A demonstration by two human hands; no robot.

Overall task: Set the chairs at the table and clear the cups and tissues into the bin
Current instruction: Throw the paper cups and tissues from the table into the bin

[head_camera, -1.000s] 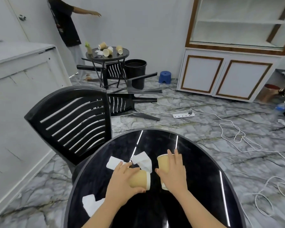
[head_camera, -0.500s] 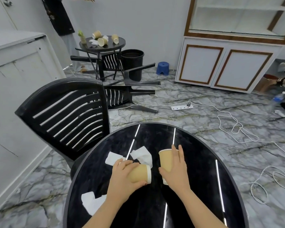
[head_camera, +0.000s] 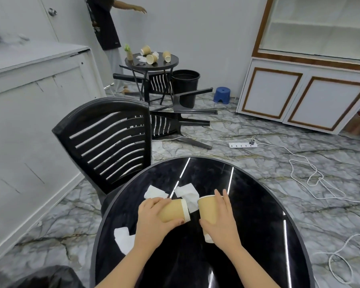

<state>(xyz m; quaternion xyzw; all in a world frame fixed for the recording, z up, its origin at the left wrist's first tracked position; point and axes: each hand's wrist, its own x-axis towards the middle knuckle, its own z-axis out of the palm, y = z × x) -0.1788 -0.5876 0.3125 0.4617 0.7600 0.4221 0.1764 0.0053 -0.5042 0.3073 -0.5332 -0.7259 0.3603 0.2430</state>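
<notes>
Little has changed vs. a sec ago: left hand [head_camera: 154, 219] still wraps a paper cup [head_camera: 175, 210] lying on its side, right hand [head_camera: 220, 221] still curls round a 2nd cup [head_camera: 208, 210] just beside it, both still down on the black table [head_camera: 258, 235]. So cups are gripped but not lifted (judging by that, bin trip hasn't started). Tissues [head_camera: 187, 194] lie just beyond the fingers, another tissue [head_camera: 123, 240] left of the left wrist; bin bag [head_camera: 50, 277] sits near the left elbow.

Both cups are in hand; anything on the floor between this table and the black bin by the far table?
Yes: a tipped-over chair lies on the floor right in front of the black bin.
</notes>
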